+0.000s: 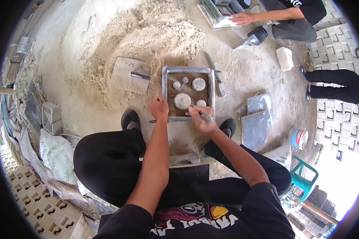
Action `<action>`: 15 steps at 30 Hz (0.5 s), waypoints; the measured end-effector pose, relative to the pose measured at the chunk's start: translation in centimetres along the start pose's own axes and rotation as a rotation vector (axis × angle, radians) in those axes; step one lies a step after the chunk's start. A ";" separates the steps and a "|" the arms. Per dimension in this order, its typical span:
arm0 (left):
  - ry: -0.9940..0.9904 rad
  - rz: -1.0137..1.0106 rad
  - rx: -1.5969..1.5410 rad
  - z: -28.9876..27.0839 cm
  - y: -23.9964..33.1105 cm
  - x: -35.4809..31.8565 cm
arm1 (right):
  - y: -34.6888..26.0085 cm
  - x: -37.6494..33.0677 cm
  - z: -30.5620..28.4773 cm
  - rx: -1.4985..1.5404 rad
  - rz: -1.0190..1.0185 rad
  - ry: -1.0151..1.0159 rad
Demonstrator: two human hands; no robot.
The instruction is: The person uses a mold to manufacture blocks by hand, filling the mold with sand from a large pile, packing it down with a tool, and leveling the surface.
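A square grey metal molding frame (188,70) lies on the ground between my feet, with packed dark sand (178,88) inside. Several round grey discs of different sizes are set in that sand, among them a large disc (182,101) and a medium disc (198,84). My right hand (204,120) is closed around a small tool with a grey handle (208,117), at the frame's near right corner by a small disc (201,103). My left hand (159,107) is a closed fist against the frame's left side; whether it grips anything is hidden.
Loose sand (147,34) is heaped beyond. A flat board with a handle (123,75) lies left of the frame; grey plates (254,128) lie right. Another person's hand (242,18) touches a second frame (215,20) at the far right. A green stool (305,175) and a bucket (298,138) stand right.
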State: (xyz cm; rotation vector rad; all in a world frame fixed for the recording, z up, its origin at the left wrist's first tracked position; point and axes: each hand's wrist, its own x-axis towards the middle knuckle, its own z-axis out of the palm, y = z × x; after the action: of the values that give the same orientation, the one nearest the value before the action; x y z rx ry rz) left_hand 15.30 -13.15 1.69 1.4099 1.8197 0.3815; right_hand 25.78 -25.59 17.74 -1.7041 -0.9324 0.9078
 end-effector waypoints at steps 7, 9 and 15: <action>-0.010 0.018 -0.094 0.4 -0.4 0.1 | 0.9 1.3 2.2 0.041 -0.067 -0.020; -0.046 0.010 -0.120 0.3 -1.0 0.7 | -1.1 3.0 3.1 0.163 0.085 0.001; -0.058 0.016 -0.260 1.5 -2.6 1.5 | -0.8 2.8 4.4 0.067 -0.190 -0.053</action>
State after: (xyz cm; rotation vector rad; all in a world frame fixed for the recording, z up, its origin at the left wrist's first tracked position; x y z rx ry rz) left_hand 14.53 -13.00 -1.59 1.2429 1.6472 0.5581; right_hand 22.91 -21.24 16.88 -1.5134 -1.0676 0.8511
